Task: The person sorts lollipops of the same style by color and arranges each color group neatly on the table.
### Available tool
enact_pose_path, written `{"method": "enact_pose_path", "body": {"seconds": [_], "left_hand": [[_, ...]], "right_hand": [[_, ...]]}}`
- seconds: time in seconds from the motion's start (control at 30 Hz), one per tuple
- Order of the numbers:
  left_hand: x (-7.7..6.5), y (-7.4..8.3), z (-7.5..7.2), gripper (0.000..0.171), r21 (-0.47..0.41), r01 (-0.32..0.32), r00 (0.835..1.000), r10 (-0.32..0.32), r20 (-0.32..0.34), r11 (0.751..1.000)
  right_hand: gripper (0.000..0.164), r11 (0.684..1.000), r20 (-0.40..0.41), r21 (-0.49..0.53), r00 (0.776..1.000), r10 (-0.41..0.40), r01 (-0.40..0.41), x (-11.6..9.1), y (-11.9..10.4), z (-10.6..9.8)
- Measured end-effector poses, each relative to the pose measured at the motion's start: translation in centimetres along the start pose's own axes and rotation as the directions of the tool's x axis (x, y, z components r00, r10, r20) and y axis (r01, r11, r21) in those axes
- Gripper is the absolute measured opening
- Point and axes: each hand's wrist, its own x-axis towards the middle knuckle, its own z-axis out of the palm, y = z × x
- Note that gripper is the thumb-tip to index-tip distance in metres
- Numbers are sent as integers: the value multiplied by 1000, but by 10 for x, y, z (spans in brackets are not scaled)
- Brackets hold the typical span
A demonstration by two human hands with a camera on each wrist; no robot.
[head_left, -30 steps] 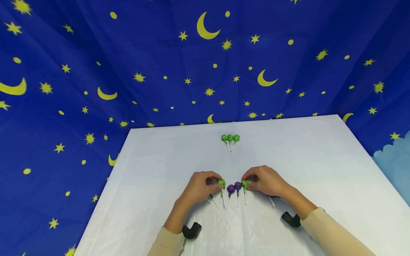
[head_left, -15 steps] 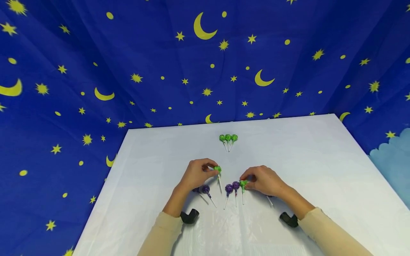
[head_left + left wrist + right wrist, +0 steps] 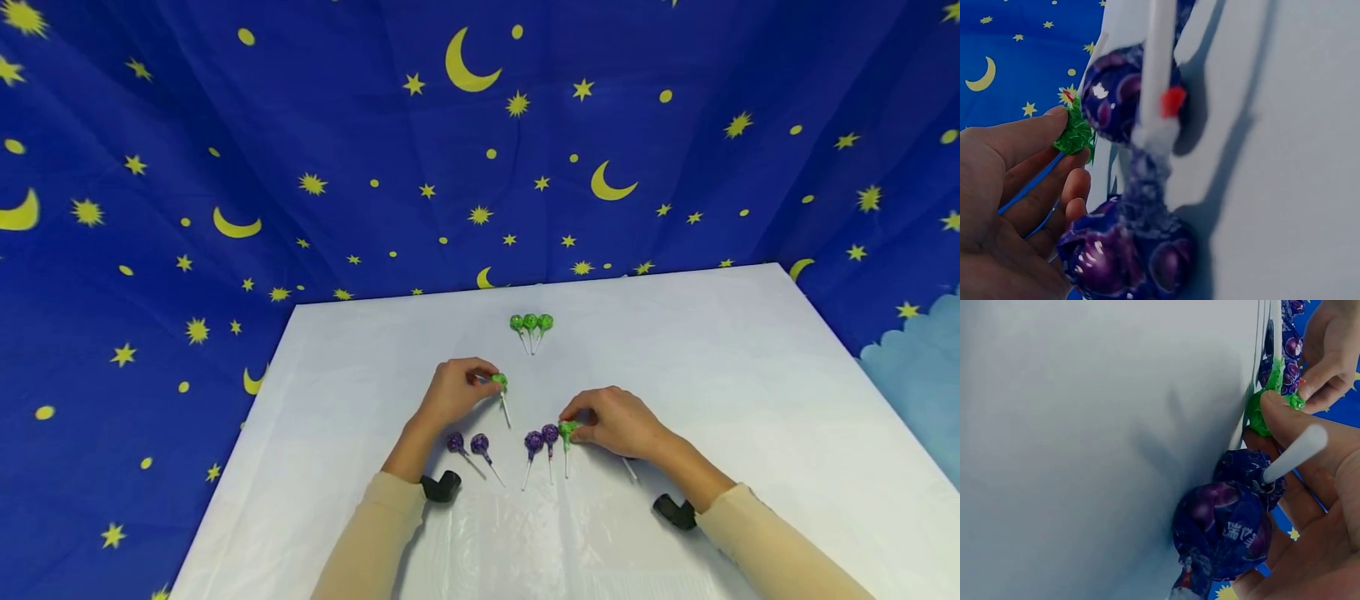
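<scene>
My left hand (image 3: pixel 457 390) pinches a green lollipop (image 3: pixel 500 381) by its wrapped head, with the white stick hanging toward me. In the left wrist view the thumb and fingertips close on that green head (image 3: pixel 1074 132). My right hand (image 3: pixel 618 422) holds another green lollipop (image 3: pixel 567 430) by the head, right beside two purple lollipops (image 3: pixel 533 442) in the middle of the table. Two more purple lollipops (image 3: pixel 481 444) lie near my left wrist. Under my right hand lie purple lollipops (image 3: pixel 1222 528), mostly hidden in the head view.
Three green lollipops (image 3: pixel 531 322) lie fanned, sticks together, toward the back of the white table (image 3: pixel 360 350). A blue curtain (image 3: pixel 375 125) with yellow moons and stars hangs behind and beside it. Black wrist devices (image 3: pixel 442 487) sit under both forearms.
My left hand has carried its green lollipop away from the purple ones, forward and slightly left, uncovering the left purple pair. The right hand stays on its green lollipop.
</scene>
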Motion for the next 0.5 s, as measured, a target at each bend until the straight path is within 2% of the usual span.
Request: {"method": "enact_pose_path", "body": {"seconds": [0.5], "left_hand": [[29,-2,-2,19,-33,9,998,-11,-58,999]], "right_hand": [[25,998,-31,-70,1000,-1,-1,0,-3,3]]}}
